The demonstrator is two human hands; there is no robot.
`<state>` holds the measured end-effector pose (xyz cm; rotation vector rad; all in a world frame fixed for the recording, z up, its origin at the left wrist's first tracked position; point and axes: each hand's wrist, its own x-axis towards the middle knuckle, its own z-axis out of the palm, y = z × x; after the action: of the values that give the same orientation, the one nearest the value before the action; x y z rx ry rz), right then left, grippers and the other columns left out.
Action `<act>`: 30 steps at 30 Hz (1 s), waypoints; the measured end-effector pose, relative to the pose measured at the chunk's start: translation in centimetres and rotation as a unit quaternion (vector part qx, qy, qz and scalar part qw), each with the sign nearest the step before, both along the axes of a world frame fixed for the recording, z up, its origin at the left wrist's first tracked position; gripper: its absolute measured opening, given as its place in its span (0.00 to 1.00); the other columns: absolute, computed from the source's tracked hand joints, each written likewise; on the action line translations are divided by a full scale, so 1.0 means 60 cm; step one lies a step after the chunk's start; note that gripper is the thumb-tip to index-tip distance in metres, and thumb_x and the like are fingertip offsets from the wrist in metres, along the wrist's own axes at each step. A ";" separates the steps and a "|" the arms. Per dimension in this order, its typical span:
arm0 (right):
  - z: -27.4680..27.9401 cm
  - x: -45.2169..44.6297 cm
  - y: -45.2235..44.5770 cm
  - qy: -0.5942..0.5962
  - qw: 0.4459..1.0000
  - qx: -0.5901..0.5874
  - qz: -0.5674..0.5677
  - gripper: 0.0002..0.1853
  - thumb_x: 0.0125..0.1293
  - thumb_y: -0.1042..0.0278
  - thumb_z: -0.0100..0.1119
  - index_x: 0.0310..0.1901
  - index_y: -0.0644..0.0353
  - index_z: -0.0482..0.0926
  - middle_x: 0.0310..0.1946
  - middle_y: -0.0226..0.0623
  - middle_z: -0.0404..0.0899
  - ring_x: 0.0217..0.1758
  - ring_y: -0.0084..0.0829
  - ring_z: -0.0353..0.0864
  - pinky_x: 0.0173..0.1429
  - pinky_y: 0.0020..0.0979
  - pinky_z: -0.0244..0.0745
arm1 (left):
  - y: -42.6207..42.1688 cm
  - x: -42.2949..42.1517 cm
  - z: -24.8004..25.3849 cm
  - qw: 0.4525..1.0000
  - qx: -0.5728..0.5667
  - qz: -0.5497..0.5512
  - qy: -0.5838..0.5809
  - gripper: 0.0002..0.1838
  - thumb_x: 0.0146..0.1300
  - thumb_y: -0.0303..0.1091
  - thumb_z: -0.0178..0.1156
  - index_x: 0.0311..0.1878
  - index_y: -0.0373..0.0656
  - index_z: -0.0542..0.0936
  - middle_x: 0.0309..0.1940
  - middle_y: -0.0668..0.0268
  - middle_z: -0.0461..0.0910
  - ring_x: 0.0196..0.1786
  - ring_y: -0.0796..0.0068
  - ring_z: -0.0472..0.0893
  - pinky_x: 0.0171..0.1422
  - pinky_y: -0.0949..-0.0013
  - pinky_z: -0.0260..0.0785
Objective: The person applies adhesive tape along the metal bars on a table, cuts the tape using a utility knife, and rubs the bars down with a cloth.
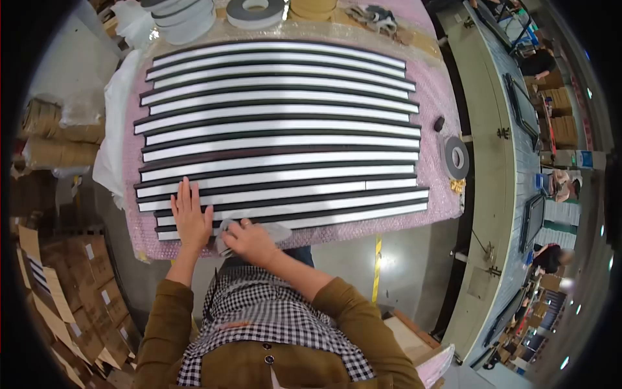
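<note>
Several long black strips with white faces (pixel 285 142) lie side by side across the table. My left hand (pixel 191 215) rests flat on the nearest strips toward their left end, fingers stretched out and apart. Beside it, at the table's front edge, my right hand (pixel 251 242) is closed on a crumpled grey cloth (pixel 275 231), which looks thin and spreads out to the right over the lowest strip. Part of the cloth is hidden under my right fingers. One of the lower strips shows a thin dark line across its white face near the right end.
Pink bubble wrap (pixel 435 188) covers the table. A grey tape roll (pixel 455 157) and a small black object (pixel 439 124) lie at the right edge. More rolls (pixel 256 11) stand along the back. Cardboard boxes (pixel 84 279) are stacked at left; a conveyor-like bench (pixel 483 162) runs at right.
</note>
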<state>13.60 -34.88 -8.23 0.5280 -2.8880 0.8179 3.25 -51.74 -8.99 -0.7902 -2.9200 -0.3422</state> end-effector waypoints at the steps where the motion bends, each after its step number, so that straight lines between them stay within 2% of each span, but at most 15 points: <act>1: 0.003 0.015 0.014 -0.002 1.000 -0.001 0.009 0.18 0.54 0.67 0.56 0.49 0.49 0.76 0.37 0.32 0.72 0.36 0.36 0.76 0.29 0.32 0.74 | -0.005 0.005 0.005 1.000 -0.002 0.000 -0.010 0.33 0.67 0.45 0.48 0.72 0.41 0.58 0.74 0.54 0.51 0.76 0.54 0.51 0.76 0.48 0.39; 4: 0.017 0.058 0.122 0.033 0.999 0.023 -0.003 0.19 0.52 0.67 0.57 0.49 0.48 0.76 0.39 0.29 0.74 0.34 0.34 0.76 0.27 0.31 0.73 | -0.002 -0.003 0.001 1.000 -0.009 0.004 -0.003 0.34 0.67 0.45 0.48 0.72 0.41 0.56 0.74 0.54 0.51 0.76 0.54 0.50 0.76 0.49 0.38; 6: 0.023 0.099 0.216 -0.001 0.997 0.071 -0.003 0.19 0.52 0.68 0.58 0.48 0.45 0.77 0.39 0.26 0.75 0.35 0.33 0.77 0.27 0.30 0.73 | -0.004 0.005 0.000 1.000 -0.015 -0.001 -0.008 0.34 0.67 0.45 0.48 0.73 0.41 0.56 0.74 0.54 0.51 0.76 0.54 0.50 0.77 0.49 0.38; 8: 0.011 0.151 0.320 -0.028 0.995 0.090 -0.034 0.18 0.53 0.69 0.56 0.48 0.44 0.76 0.41 0.27 0.74 0.37 0.35 0.78 0.28 0.31 0.74 | -0.002 0.003 0.001 1.000 -0.019 -0.001 -0.003 0.34 0.67 0.45 0.47 0.73 0.40 0.55 0.74 0.55 0.51 0.76 0.54 0.50 0.77 0.49 0.37; 12: 0.051 0.208 0.478 -0.024 0.976 0.175 -0.130 0.18 0.51 0.72 0.57 0.44 0.37 0.79 0.32 0.23 0.74 0.30 0.34 0.78 0.28 0.33 0.74 | 0.002 0.002 0.003 1.000 -0.029 -0.008 0.002 0.34 0.68 0.45 0.45 0.73 0.39 0.55 0.75 0.55 0.50 0.76 0.54 0.50 0.77 0.49 0.37; 16: 0.056 0.259 0.595 -0.055 0.966 0.185 -0.174 0.17 0.50 0.72 0.58 0.41 0.37 0.80 0.30 0.24 0.73 0.30 0.35 0.78 0.28 0.35 0.75 | 0.003 0.001 -0.002 0.999 -0.039 -0.010 0.006 0.33 0.69 0.46 0.43 0.73 0.39 0.54 0.75 0.55 0.50 0.76 0.54 0.50 0.77 0.50 0.37; 18: 0.068 0.281 0.642 -0.084 0.944 0.216 -0.234 0.16 0.49 0.73 0.58 0.38 0.38 0.80 0.28 0.26 0.73 0.31 0.36 0.78 0.29 0.36 0.75 | 0.003 -0.001 -0.006 0.999 -0.043 -0.012 0.006 0.33 0.69 0.46 0.42 0.73 0.40 0.54 0.75 0.54 0.50 0.76 0.54 0.50 0.77 0.50 0.37; 22: 0.057 0.327 0.727 -0.107 0.922 0.249 -0.275 0.16 0.49 0.73 0.59 0.38 0.38 0.79 0.29 0.26 0.73 0.31 0.38 0.78 0.30 0.38 0.76 | 0.002 -0.001 -0.012 0.999 -0.049 -0.012 0.011 0.32 0.70 0.46 0.41 0.73 0.40 0.55 0.75 0.54 0.50 0.76 0.54 0.50 0.77 0.50 0.37; 25: 0.053 0.350 0.764 -0.087 0.911 0.250 -0.316 0.20 0.45 0.77 0.60 0.41 0.41 0.79 0.29 0.29 0.73 0.32 0.39 0.79 0.32 0.38 0.75 | 0.000 0.000 -0.012 0.998 -0.057 -0.010 0.016 0.33 0.70 0.46 0.41 0.73 0.41 0.54 0.75 0.54 0.50 0.76 0.54 0.50 0.77 0.50 0.37; 28: 0.049 0.361 0.782 -0.144 0.867 0.326 -0.347 0.18 0.47 0.75 0.60 0.41 0.41 0.79 0.32 0.33 0.72 0.33 0.40 0.79 0.33 0.41 0.75 | 0.003 0.002 -0.008 0.998 -0.055 -0.009 0.018 0.33 0.70 0.46 0.42 0.73 0.41 0.54 0.75 0.55 0.50 0.76 0.54 0.50 0.77 0.50 0.37; 29: 0.056 0.343 0.775 -0.140 0.870 0.325 -0.344 0.18 0.47 0.75 0.60 0.41 0.41 0.79 0.32 0.33 0.72 0.33 0.40 0.79 0.33 0.41 0.75 | 0.004 0.001 -0.007 0.998 -0.054 -0.008 0.018 0.33 0.69 0.46 0.42 0.73 0.41 0.54 0.75 0.55 0.49 0.76 0.55 0.50 0.77 0.50 0.37; 30: 0.068 0.341 0.758 -0.104 0.858 0.304 -0.401 0.19 0.47 0.75 0.59 0.43 0.43 0.79 0.32 0.35 0.72 0.34 0.41 0.78 0.33 0.41 0.75 | 0.002 0.002 -0.006 0.998 -0.057 -0.010 0.016 0.33 0.69 0.46 0.42 0.73 0.41 0.54 0.75 0.55 0.49 0.76 0.55 0.50 0.77 0.50 0.37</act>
<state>34.07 10.62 -4.16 -0.7697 -3.0469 -0.1850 3.39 -51.63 -9.33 -0.8318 -2.9245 -0.1628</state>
